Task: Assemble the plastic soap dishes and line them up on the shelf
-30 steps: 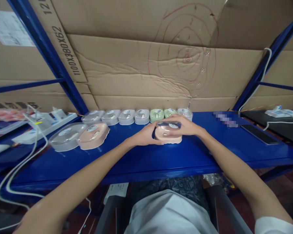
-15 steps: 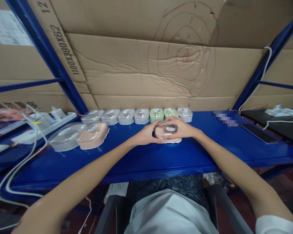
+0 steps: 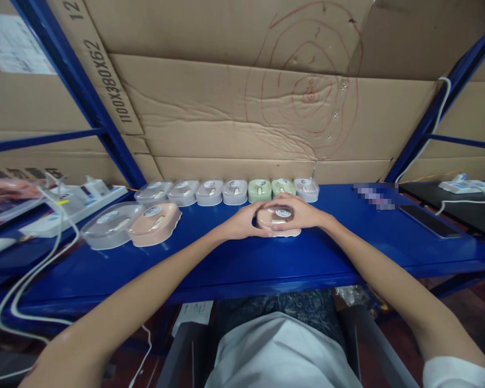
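Observation:
Both my hands curl around a pink rounded plastic case (image 3: 278, 214) with a clear cover, a round white label and a small pale piece that looks like an earbud. My left hand (image 3: 246, 222) grips its left side, and my right hand (image 3: 301, 212) wraps over its back and right side. The case rests on or just above the blue table (image 3: 242, 264). Behind it stands a row of similar cases, among them a green one (image 3: 260, 191) and a clear-grey one (image 3: 306, 190). Another pink case (image 3: 154, 225) leans on a clear-grey case (image 3: 110, 229) at left.
White cables (image 3: 59, 231) and power strips (image 3: 75, 213) lie at left, with a blurred hand of another person (image 3: 0, 194) beyond. A dark phone (image 3: 429, 221) is at right. Blue posts and a cardboard wall (image 3: 210, 108) bound the back.

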Motion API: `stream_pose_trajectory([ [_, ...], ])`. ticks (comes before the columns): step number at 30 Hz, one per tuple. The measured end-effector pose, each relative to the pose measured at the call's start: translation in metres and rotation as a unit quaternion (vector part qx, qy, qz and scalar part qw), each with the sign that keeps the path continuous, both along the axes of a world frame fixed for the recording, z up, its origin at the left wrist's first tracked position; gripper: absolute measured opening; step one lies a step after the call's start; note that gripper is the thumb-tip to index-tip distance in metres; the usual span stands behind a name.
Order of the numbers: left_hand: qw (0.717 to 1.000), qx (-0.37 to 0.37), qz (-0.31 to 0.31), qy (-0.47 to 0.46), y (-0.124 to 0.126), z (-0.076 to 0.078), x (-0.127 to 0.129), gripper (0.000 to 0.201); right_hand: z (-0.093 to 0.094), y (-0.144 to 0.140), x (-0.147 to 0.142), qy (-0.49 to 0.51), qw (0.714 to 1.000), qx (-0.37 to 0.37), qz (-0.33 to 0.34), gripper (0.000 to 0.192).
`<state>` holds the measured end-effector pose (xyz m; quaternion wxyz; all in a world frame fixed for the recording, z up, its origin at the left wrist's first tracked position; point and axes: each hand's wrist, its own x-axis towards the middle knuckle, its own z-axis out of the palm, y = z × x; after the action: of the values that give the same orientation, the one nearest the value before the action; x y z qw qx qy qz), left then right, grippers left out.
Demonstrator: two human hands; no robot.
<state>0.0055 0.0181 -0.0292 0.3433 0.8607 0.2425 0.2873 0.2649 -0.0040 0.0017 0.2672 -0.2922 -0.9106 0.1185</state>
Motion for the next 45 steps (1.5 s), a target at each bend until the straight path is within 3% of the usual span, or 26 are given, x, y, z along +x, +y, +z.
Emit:
stream_pose_trajectory([
  [9,0.998,0.048,-0.014,0.024,-0.005,0.004,-0.001,0.090,-0.007,0.005,0.000,0.015,1.000,-0.011,0.016,0.071],
  [15,0.995,0.070,-0.044,0.048,-0.005,0.002,-0.002,0.093,-0.011,0.010,0.001,0.093,0.989,-0.116,0.015,0.041],
  [21,0.994,0.084,-0.037,0.061,-0.008,0.002,-0.001,0.092,-0.036,0.030,-0.002,0.247,0.935,-0.238,-0.095,0.034],
  [26,0.993,0.093,-0.037,0.067,-0.007,0.000,-0.002,0.092,-0.044,0.027,-0.007,0.360,0.872,-0.311,-0.116,0.024],
  [31,0.993,0.086,-0.009,0.083,-0.007,-0.003,-0.003,0.099,-0.042,0.018,-0.013,0.430,0.822,-0.347,-0.136,0.031],
  [40,0.993,0.104,0.035,0.034,-0.012,-0.002,0.003,0.090,-0.041,0.015,-0.019,0.443,0.818,-0.334,-0.150,0.036],
  [45,0.992,0.109,0.044,0.039,-0.008,-0.006,0.004,0.106,-0.043,0.014,-0.023,0.429,0.832,-0.323,-0.141,0.033],
])
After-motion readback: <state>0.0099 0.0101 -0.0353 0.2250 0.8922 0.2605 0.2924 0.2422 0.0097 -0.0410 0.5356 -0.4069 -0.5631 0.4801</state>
